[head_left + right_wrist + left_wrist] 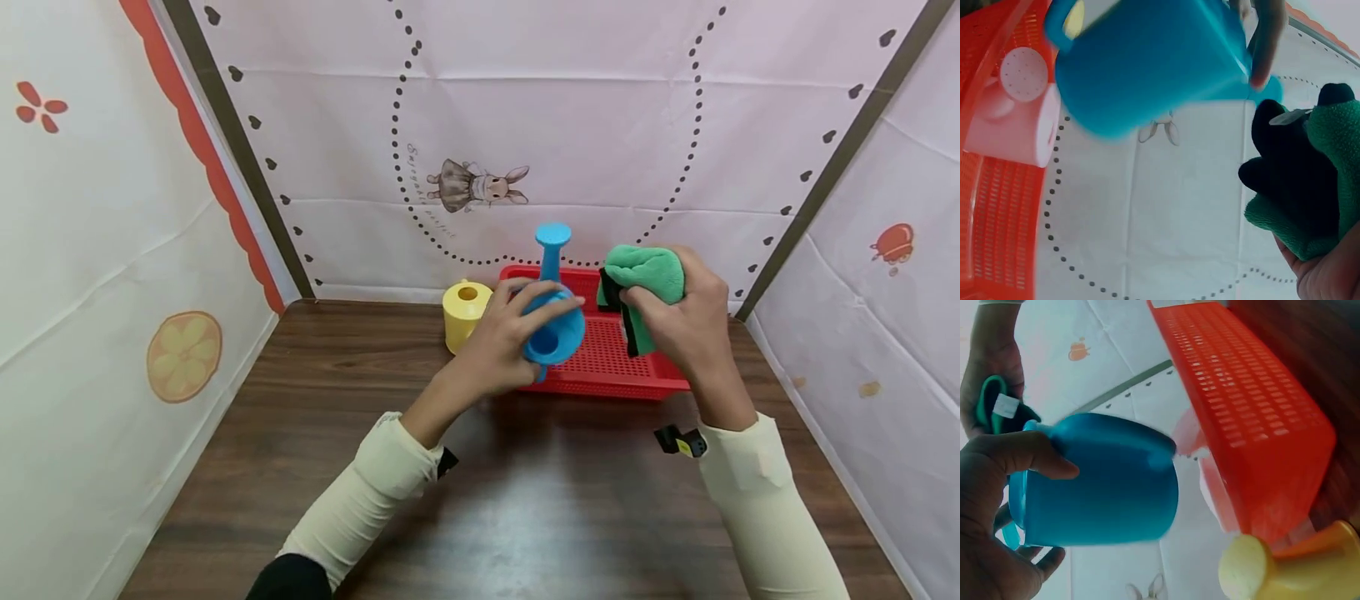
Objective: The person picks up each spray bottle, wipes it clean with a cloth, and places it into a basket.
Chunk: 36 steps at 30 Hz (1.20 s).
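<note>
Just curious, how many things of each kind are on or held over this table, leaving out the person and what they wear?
Watering cans: 3 (blue can, yellow can, pink can)
Baskets: 1 (red basket)
Cloths: 1 (green-and-black cloth)
Total: 5

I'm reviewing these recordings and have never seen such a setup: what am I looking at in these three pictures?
There is no machine, just a person's two bare hands. The wide picture comes from a head camera; the other two, from a camera on each wrist. The left hand holds a blue can; the right hand grips a green cloth. On the table stand a red basket and, beside it, a yellow can; a pink can sits in the basket.
</note>
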Available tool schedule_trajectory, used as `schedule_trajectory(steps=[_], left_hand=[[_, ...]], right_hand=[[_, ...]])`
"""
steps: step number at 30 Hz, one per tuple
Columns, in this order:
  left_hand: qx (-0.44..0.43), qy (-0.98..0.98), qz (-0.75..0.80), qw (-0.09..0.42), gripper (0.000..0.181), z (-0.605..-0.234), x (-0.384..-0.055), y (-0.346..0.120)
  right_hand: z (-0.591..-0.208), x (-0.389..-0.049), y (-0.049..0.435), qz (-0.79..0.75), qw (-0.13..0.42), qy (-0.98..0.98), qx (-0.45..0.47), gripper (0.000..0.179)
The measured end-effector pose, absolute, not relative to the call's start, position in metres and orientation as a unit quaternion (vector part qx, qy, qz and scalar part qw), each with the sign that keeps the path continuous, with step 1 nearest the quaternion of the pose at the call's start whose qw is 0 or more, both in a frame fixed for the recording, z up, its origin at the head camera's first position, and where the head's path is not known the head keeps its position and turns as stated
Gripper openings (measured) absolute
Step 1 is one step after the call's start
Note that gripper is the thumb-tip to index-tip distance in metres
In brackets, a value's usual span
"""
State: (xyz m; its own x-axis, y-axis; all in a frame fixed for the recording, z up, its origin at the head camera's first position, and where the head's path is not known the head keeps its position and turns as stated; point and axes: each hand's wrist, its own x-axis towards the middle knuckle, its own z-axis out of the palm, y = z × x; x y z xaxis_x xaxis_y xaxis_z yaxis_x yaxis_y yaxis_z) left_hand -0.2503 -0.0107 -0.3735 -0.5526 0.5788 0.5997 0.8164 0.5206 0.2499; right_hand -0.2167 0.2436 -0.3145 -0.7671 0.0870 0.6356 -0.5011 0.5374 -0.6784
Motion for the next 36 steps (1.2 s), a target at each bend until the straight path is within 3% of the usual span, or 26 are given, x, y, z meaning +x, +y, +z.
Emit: schedule_trajectory(steps=[9, 16, 20, 23, 28, 33, 36], left_hand=[[-0.385, -0.861, -0.273, 0.190, 0.086, -0.367, -0.290, 0.035], [-0.366, -0.897, -0.221, 0.116, 0.072, -0.381, -0.316, 0.068], [-0.383, -0.902, -0.173, 0.097, 0.035, -0.403, -0.337, 0.085], [-0.399, -0.901, -0.146, 0.088, 0.020, -0.434, -0.360, 0.099], [-0.417, -0.906, -0.059, 0.055, 0.029, -0.471, -0.384, 0.109], [-0.392, -0.920, 0.016, 0.012, 0.039, -0.444, -0.355, 0.103], [-0.360, -0.932, -0.040, -0.029, 0.050, -0.429, -0.345, 0.102]], right_hand=[[-0.302, -0.220, 0.235, 0.482, 0.400, -0.763, 0.163, 0.043], [-0.292, -0.227, 0.221, 0.486, 0.409, -0.751, 0.180, 0.044], [-0.292, -0.229, 0.214, 0.488, 0.406, -0.751, 0.182, 0.046], [-0.292, -0.230, 0.210, 0.490, 0.401, -0.751, 0.187, 0.048], [-0.292, -0.230, 0.204, 0.491, 0.394, -0.749, 0.205, 0.047], [-0.293, -0.227, 0.201, 0.489, 0.388, -0.752, 0.209, 0.048], [-0.293, -0.226, 0.200, 0.489, 0.386, -0.754, 0.208, 0.050]])
